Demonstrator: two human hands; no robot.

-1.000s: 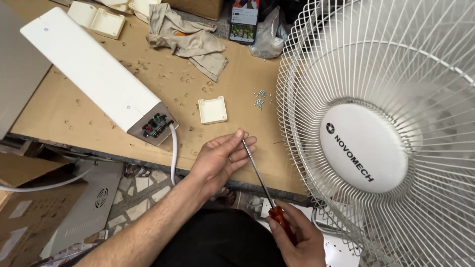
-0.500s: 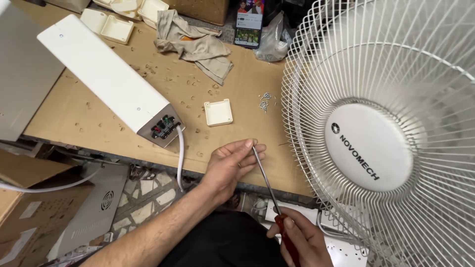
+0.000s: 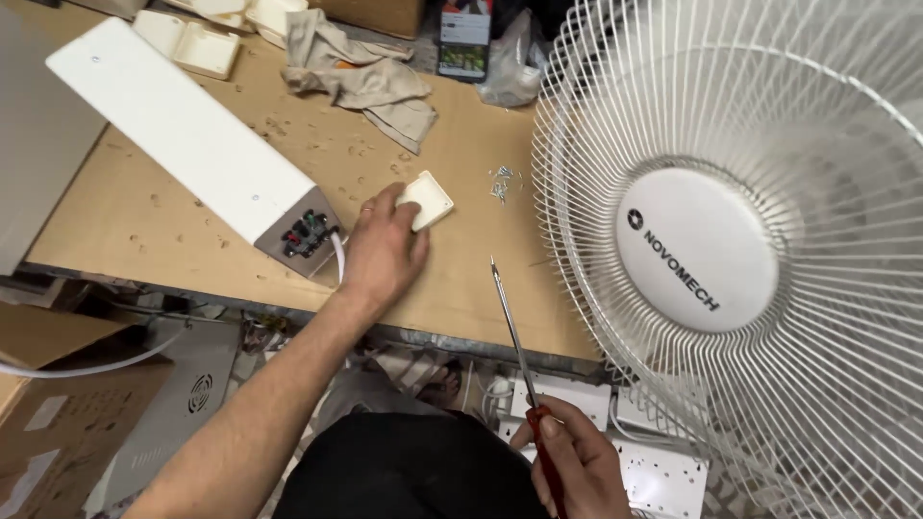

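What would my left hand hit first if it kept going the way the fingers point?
The left hand already touches the small white square box. Beyond that, probably the scattered screws on the workbench, though depth is unclear.

bright even light, sharp, soft shadows

A wooden worktop (image 3: pixel 173 207) carries a long white box (image 3: pixel 183 144), crumpled cloth (image 3: pixel 361 77), loose screws (image 3: pixel 500 183) and a small square box (image 3: pixel 426 200) near its front edge.

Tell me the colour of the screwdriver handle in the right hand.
Red, translucent-looking, on the screwdriver held by the right hand; seen in the head view.
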